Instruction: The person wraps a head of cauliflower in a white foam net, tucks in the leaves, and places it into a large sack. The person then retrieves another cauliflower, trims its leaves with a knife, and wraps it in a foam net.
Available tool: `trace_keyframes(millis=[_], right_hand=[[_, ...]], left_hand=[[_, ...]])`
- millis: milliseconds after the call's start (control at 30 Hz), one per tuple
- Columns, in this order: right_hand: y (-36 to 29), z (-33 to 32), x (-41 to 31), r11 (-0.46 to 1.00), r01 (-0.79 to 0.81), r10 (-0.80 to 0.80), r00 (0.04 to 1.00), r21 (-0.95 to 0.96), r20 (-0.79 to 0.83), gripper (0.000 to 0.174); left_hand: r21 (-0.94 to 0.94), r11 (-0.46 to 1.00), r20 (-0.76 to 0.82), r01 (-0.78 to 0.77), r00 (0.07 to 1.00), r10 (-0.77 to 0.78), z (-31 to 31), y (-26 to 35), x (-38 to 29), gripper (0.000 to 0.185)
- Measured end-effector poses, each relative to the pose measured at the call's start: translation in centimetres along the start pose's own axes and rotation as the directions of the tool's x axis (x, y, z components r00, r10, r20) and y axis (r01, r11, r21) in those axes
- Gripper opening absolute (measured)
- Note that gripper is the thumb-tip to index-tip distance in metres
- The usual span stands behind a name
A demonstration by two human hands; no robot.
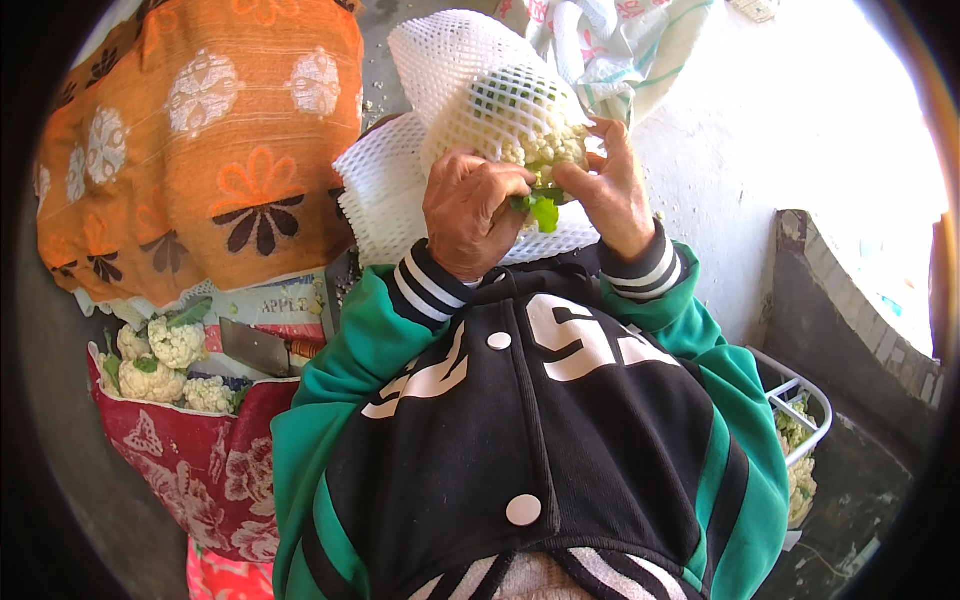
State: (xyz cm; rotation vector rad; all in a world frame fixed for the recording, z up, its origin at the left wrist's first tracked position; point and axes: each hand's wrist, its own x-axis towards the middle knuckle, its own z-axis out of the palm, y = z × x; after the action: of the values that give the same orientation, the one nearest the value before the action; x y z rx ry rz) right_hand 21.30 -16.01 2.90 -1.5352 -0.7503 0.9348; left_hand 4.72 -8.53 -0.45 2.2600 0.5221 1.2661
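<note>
A white cauliflower head (551, 146) is before my chest, partly inside a white foam mesh sleeve (465, 60). Dark green shows through the mesh on its far side. My left hand (478, 214) closes on the near left side of the head, its fingertips by a small green leaf (545, 214). Thumb and fingers of my right hand (619, 187) grip the head's right side, near the sleeve's edge. Another piece of white foam mesh (386, 176) lies beneath, towards my lap. The fingers hide part of the cauliflower.
Left, an orange patterned cloth (187, 150) covers a bulky pile. Beside it are a cleaver (255, 349) on a printed carton (281, 296) and several cauliflowers (154, 379) above a red floral cloth (202, 465). Woven sacking (630, 52) lies ahead. More cauliflowers (801, 480) sit right, by a white metal frame (814, 431).
</note>
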Motion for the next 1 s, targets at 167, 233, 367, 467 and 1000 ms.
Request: trace_keyframes(millis=[167, 233, 367, 467, 1000], right_hand=[[0.0, 0.1, -0.2, 0.998, 0.039, -0.037, 0.998, -0.045, 0.043, 0.06], [0.2, 0.0, -0.2, 0.998, 0.03, -0.027, 0.998, -0.061, 0.051, 0.061], [0.8, 0.0, -0.2, 0.958, 0.212, -0.201, 0.977, -0.191, 0.075, 0.064], [0.8, -0.1, -0.4, 0.972, 0.075, -0.062, 0.996, -0.222, 0.063, 0.066], [1.5, -0.1, -0.6, 0.961, 0.221, -0.208, 0.974, -0.166, 0.095, 0.063]], left_hand=[[0.021, 0.975, -0.049, 0.223, 0.974, -0.222, 0.6, 1.6, 0.2, 0.032], [0.033, 0.969, -0.066, 0.245, 0.968, -0.242, 0.8, 1.9, 0.5, 0.034], [0.156, 0.979, -0.127, 0.133, 0.985, -0.114, 0.9, 1.7, 1.3, 0.034], [0.198, 0.978, -0.1, 0.067, 0.994, -0.048, 0.7, 1.6, 1.6, 0.034], [0.414, 0.905, 0.058, -0.094, 0.995, 0.077, 1.0, 1.2, 1.4, 0.02]])
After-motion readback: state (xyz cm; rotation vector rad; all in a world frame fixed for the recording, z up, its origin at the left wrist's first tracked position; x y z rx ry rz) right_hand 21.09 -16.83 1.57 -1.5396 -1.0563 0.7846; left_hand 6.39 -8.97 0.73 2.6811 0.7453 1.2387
